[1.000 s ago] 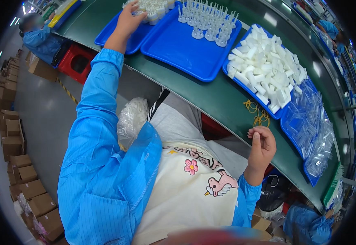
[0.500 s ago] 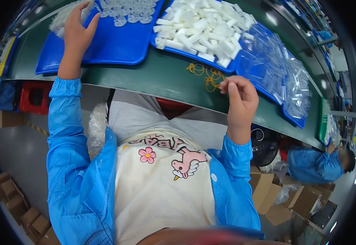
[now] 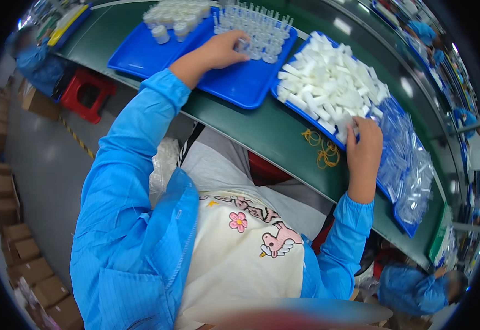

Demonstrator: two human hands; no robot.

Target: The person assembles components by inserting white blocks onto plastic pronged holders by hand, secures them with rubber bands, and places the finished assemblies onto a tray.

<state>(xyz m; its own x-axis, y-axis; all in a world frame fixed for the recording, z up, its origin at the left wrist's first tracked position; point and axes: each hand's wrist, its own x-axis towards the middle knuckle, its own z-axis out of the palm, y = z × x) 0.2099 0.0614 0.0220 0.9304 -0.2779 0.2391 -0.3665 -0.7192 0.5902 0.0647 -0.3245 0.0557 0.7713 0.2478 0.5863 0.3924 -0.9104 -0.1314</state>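
Note:
My left hand (image 3: 222, 51) reaches over the middle blue tray (image 3: 234, 91), its thumb and fingers curved around one of the clear plastic pieces (image 3: 244, 46) at the near side of a standing group. These pieces have round bases and thin upright stems. On the right, my right hand (image 3: 365, 146) is at the near corner of another blue tray (image 3: 300, 113) heaped with short white pieces (image 3: 328, 77). Its thumb and fingertips are drawn together among the white pieces; what is between them is too small to make out.
Yellow rubber bands (image 3: 327, 155) lie on the green table (image 3: 273, 140) before the white pieces. Clear plastic tubes and bags (image 3: 402, 165) fill a tray at right. White-capped jars (image 3: 161, 34) stand in the left tray. A red stool (image 3: 87, 94) and co-workers are nearby.
The view has turned left. My left hand has moved from the far-left tray area to the clear pieces. My right hand has gone from beside the rubber bands to the white pieces.

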